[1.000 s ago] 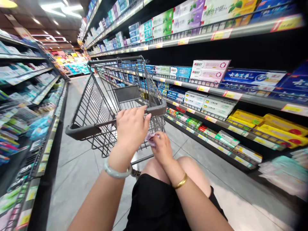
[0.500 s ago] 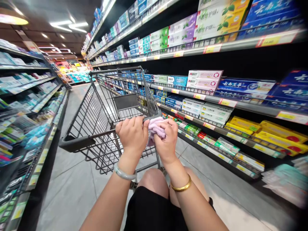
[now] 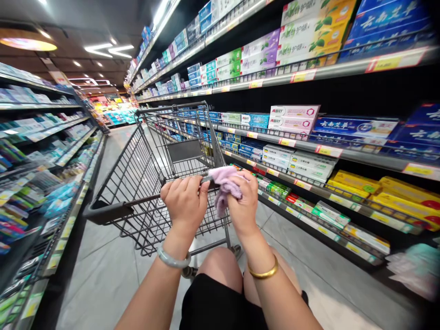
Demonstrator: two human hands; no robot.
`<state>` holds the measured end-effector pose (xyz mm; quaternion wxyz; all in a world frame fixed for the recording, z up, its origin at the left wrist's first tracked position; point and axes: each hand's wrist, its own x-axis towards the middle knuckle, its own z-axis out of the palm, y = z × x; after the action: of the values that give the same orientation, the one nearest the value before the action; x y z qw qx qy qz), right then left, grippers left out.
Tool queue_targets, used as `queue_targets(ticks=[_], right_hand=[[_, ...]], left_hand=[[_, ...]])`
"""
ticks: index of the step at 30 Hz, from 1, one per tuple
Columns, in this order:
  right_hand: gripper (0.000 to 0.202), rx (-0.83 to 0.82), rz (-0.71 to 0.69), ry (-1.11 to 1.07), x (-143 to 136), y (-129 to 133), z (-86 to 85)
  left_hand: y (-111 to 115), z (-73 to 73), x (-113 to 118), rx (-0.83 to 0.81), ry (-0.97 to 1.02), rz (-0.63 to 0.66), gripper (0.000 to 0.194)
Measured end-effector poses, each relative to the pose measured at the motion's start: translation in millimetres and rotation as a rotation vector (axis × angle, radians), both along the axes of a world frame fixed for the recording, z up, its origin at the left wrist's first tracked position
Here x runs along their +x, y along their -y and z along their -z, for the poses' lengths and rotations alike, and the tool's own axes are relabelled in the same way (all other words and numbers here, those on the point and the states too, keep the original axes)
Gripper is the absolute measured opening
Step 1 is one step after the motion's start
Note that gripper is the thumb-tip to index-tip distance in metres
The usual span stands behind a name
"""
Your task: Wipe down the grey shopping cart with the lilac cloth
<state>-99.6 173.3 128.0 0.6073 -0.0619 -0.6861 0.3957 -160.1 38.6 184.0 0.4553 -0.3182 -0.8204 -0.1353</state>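
A dark grey wire shopping cart (image 3: 185, 151) stands in front of me, its near handle bar (image 3: 144, 200) running from lower left to upper right. My left hand (image 3: 184, 201) is wrapped round that bar, a pale bangle at the wrist. Just to its right, my right hand (image 3: 243, 199) is closed on a bunched lilac cloth (image 3: 227, 185). Part of the cloth lies over the right end of the bar, and a fold hangs below it. The palm side of the right hand is hidden. A gold bangle circles the right wrist.
Shelves with boxed toothpaste (image 3: 292, 120) line the right side, with yellow boxes (image 3: 405, 195) lower down. Another stocked shelf (image 3: 41, 183) runs along the left. Grey floor tiles (image 3: 103, 275) lie between them. A pale bag-like bundle (image 3: 415, 266) sits at lower right.
My right hand and the cloth have shifted slightly right, away from my left hand, and the cloth's end hangs looser. The left hand keeps its grip on the bar. The view has tilted slightly.
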Motion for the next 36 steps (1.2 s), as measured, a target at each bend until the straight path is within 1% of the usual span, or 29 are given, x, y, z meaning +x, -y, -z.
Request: queue_targets(ticks=[2,6,8,10,12,13,14,15,17,18,20,21,22,23,24,26,28,29,30,32,34,35,36], right_hand=[[0.034,-0.088,0.004,-0.003,-1.0,1.6,4.1],[0.034,-0.072,-0.084,0.022,1.2,8.1,9.3],[0.031,-0.122,-0.108,0.049,-1.2,9.1,15.0],[0.028,-0.321,-0.154,0.089,-7.8,7.0,28.8],[0.024,-0.557,-0.242,0.143,-15.5,4.2,48.0],[0.022,-0.641,-0.288,0.169,-18.5,3.6,56.6],[0.020,-0.689,-0.325,0.190,-20.5,3.7,62.6],[0.019,-0.706,-0.349,0.200,-21.2,4.5,65.2],[0.021,-0.688,-0.355,0.187,-19.1,7.8,59.0],[0.023,-0.656,-0.339,0.170,-16.9,9.5,52.0],[0.027,-0.540,-0.286,0.135,-12.5,11.6,37.8],[0.028,-0.485,-0.261,0.127,-11.2,11.4,34.0],[0.029,-0.463,-0.252,0.136,-10.8,10.1,33.9],[0.030,-0.481,-0.262,0.163,-11.4,8.0,37.9],[0.029,-0.527,-0.284,0.204,-12.8,5.2,45.3],[0.019,-0.642,-0.337,0.303,-16.1,-1.3,65.0],[0.006,-0.699,-0.379,0.366,-18.2,-6.7,79.1],[0.005,-0.708,-0.391,0.374,-18.2,-8.2,80.5],[0.006,-0.722,-0.405,0.371,-17.6,-8.5,77.4],[0.012,-0.722,-0.427,0.317,-14.6,-5.9,61.1],[0.022,-0.626,-0.385,0.206,-11.2,-0.8,41.4],[0.027,-0.547,-0.338,0.145,-10.0,1.6,34.7],[0.031,-0.463,-0.284,0.098,-9.5,3.7,32.0]], left_hand=[[4.9,0.2,0.0,0.017,-0.001,0.004,0.031],[15.9,0.7,-0.3,0.021,0.011,0.001,0.033],[20.6,0.7,-0.6,0.013,0.032,0.002,0.034],[23.8,0.8,-1.0,0.015,0.049,0.002,0.034],[25.8,0.9,-1.8,0.017,0.060,-0.001,0.035],[26.6,0.9,-2.0,0.018,0.064,-0.004,0.036],[27.4,0.8,-2.0,0.017,0.070,-0.006,0.037],[28.1,0.4,-1.4,0.015,0.077,-0.003,0.037],[28.8,-1.6,1.7,0.017,0.102,0.004,0.037],[28.2,-3.2,4.5,0.025,0.114,0.007,0.037],[23.4,-8.1,11.4,0.049,0.119,0.008,0.036],[18.8,-11.3,15.0,0.060,0.116,0.010,0.036],[12.9,-14.7,18.2,0.061,0.113,0.018,0.038],[6.0,-18.3,20.8,0.049,0.124,0.035,0.042],[-1.4,-21.8,22.7,0.027,0.144,0.054,0.045],[-15.4,-27.9,24.4,-0.061,0.208,0.070,0.045],[-25.0,-31.7,24.1,-0.153,0.240,0.037,0.050],[-27.7,-32.3,23.4,-0.184,0.231,0.014,0.054],[-28.9,-32.1,22.3,-0.197,0.208,-0.005,0.057],[-28.2,-29.4,19.2,-0.183,0.142,-0.014,0.056],[-25.1,-24.9,15.3,-0.150,0.084,0.006,0.054],[-23.2,-22.5,13.2,-0.136,0.061,0.016,0.053],[-21.3,-20.3,11.2,-0.123,0.041,0.024,0.052]])
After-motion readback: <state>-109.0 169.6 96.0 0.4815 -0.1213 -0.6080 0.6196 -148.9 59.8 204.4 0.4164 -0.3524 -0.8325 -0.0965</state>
